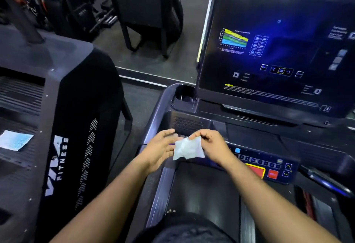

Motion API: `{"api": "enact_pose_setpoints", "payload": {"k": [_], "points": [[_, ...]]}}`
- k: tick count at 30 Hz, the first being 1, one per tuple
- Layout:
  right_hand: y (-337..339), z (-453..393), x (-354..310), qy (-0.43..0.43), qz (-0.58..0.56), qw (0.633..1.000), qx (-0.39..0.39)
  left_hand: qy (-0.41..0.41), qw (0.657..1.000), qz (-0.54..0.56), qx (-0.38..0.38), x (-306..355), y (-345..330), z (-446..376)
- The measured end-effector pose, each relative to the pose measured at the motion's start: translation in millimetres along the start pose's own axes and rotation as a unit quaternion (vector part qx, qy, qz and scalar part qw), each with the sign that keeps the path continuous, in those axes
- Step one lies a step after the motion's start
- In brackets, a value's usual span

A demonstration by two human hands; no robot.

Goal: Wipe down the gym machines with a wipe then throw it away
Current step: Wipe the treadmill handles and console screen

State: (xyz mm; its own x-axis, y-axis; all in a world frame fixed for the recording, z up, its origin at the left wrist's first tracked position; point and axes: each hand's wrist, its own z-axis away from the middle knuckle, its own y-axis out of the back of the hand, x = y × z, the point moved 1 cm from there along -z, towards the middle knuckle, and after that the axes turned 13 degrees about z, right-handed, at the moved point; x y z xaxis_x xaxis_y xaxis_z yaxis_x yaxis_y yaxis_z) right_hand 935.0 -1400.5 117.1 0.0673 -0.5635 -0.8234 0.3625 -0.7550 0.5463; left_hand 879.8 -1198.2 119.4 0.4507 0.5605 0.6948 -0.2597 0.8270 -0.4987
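We are looking at a thin, crinkled white wipe [187, 147], a glossy dark console screen [272, 50], and matt black plastic machine housing [80, 81].

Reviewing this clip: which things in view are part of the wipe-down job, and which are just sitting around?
Part of the job:
wipe, pinched by right hand, left hand beside it
treadmill console
display screen

Just around:
neighbouring machine
cup holder
equipment by the mirror
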Motion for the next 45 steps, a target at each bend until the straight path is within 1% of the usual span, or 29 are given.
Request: {"api": "enact_pose_setpoints", "payload": {"k": [2, 4, 7, 8, 9, 11, 12, 13, 14, 15, 16, 18, 19, 20, 21, 24, 25, 26, 27, 28, 30, 33, 35, 37, 40, 42, 43, 45], "points": [[-1, -1, 4, -0.019, -0.02, 1.0, -0.004, -0.018, 0.995, -0.099, -0.015, -4, 8, -9], [2, -1, 6, -0.031, -0.03, 0.999, -0.018, -0.041, 0.985, -0.165, -0.017, -6, 12, -17], [6, -1, 12, -0.051, -0.031, 0.996, -0.068, -0.065, 0.977, -0.202, -0.003, -8, 17, -28], [7, -1, 15, -0.058, -0.029, 0.995, -0.071, -0.073, 0.974, -0.213, -0.005, -9, 18, -31], [7, 0, 16, -0.061, -0.014, 0.997, -0.051, -0.08, 0.972, -0.222, -0.012, -11, 17, -33], [2, 3, 14, -0.039, 0.068, 0.995, 0.057, -0.102, 0.965, -0.241, -0.021, -16, 18, -42], [-3, 4, 8, -0.01, 0.124, 0.986, 0.115, -0.115, 0.96, -0.253, -0.019, -18, 18, -47], [-13, 5, 2, 0.034, 0.182, 0.971, 0.153, -0.127, 0.954, -0.27, -0.012, -20, 19, -52], [-26, 6, -1, 0.076, 0.237, 0.956, 0.158, -0.14, 0.947, -0.289, -0.002, -20, 17, -55], [-42, 5, -2, 0.103, 0.295, 0.94, 0.136, -0.153, 0.939, -0.306, 0.007, -22, 18, -58], [-59, 3, 2, 0.116, 0.359, 0.92, 0.106, -0.166, 0.932, -0.323, 0.016, -22, 20, -62], [-84, -2, 15, 0.106, 0.484, 0.868, 0.037, -0.194, 0.908, -0.371, 0.024, -20, 22, -64], [-91, -5, 21, 0.093, 0.53, 0.843, 0.008, -0.212, 0.885, -0.413, 0.02, -18, 23, -63], [-96, -9, 27, 0.088, 0.563, 0.822, -0.011, -0.227, 0.855, -0.465, 0.014, -15, 27, -64], [-98, -12, 32, 0.09, 0.583, 0.808, -0.015, -0.243, 0.817, -0.524, 0.009, -13, 32, -63], [-94, -26, 31, 0.085, 0.61, 0.788, -0.02, -0.293, 0.668, -0.684, 0.031, -9, 58, -64], [-92, -33, 24, 0.074, 0.618, 0.783, -0.027, -0.297, 0.635, -0.712, 0.046, -10, 70, -65], [-89, -44, 13, 0.062, 0.622, 0.78, -0.042, -0.287, 0.618, -0.73, 0.056, -7, 80, -67], [-92, -50, 8, 0.044, 0.62, 0.781, -0.058, -0.261, 0.618, -0.74, 0.051, -10, 89, -67], [-94, -55, 4, 0.031, 0.623, 0.778, -0.068, -0.233, 0.626, -0.743, 0.042, -11, 95, -69], [-105, -45, 5, 0.048, 0.642, 0.764, -0.042, -0.197, 0.642, -0.74, 0.032, -14, 97, -68], [-122, -8, 27, 0.106, 0.656, 0.747, -0.019, -0.191, 0.654, -0.731, 0.029, -12, 94, -67], [-126, -9, 33, 0.116, 0.666, 0.737, -0.013, -0.193, 0.659, -0.726, 0.03, -9, 95, -69], [-130, -32, 18, 0.111, 0.659, 0.744, -0.02, -0.19, 0.664, -0.723, 0.026, -7, 96, -70], [-134, -59, -7, 0.107, 0.631, 0.766, -0.068, -0.188, 0.666, -0.722, 0.025, -8, 98, -69], [-133, -54, -1, 0.127, 0.626, 0.767, -0.058, -0.19, 0.669, -0.719, 0.023, -9, 98, -68], [-131, -43, 11, 0.135, 0.635, 0.758, -0.055, -0.194, 0.667, -0.718, 0.024, -9, 98, -68], [-122, -19, 43, 0.162, 0.657, 0.736, -0.001, -0.199, 0.67, -0.715, 0.022, -9, 98, -69]]}}
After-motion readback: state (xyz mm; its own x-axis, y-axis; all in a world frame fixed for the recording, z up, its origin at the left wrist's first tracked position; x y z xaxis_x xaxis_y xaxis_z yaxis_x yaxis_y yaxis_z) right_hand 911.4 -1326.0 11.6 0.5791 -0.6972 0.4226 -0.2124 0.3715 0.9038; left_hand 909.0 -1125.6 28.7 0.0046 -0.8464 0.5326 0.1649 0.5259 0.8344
